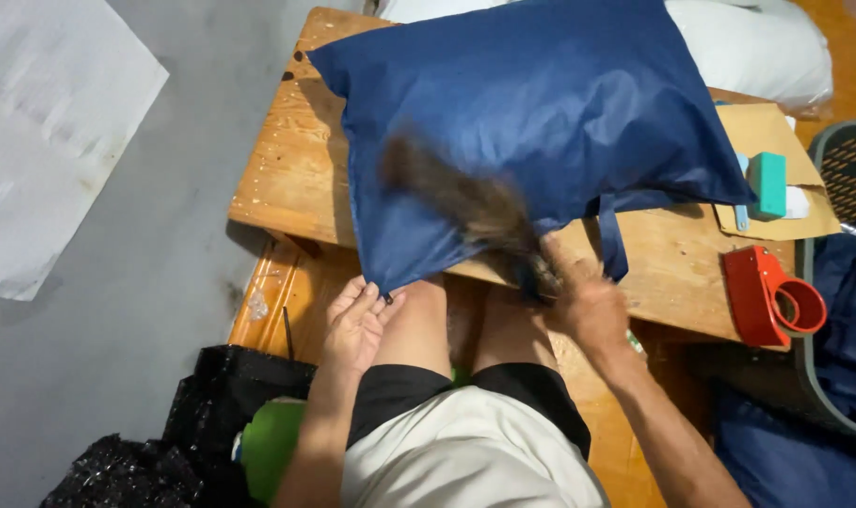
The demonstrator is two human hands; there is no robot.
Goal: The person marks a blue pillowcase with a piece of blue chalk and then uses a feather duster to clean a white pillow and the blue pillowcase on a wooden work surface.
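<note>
A dark blue fabric cushion cover (541, 103), filled and puffy, lies on a low wooden table (291, 169). My left hand (357, 320) pinches its near corner at the table's front edge. My right hand (588, 301) grips a brush (465, 202) with dark and tan bristles. The brush is blurred by motion and lies across the front of the blue cover. A blue strap (613, 240) hangs from the cover near my right hand. I sit with bare knees under the table edge.
A red tape dispenser (771, 296) sits at the table's right end, beside brown card (776, 169) and a teal block (767, 183). A white cushion (757, 47) lies behind. A black bag (211, 404) and grey floor are at left, blue fabric (851, 320) at right.
</note>
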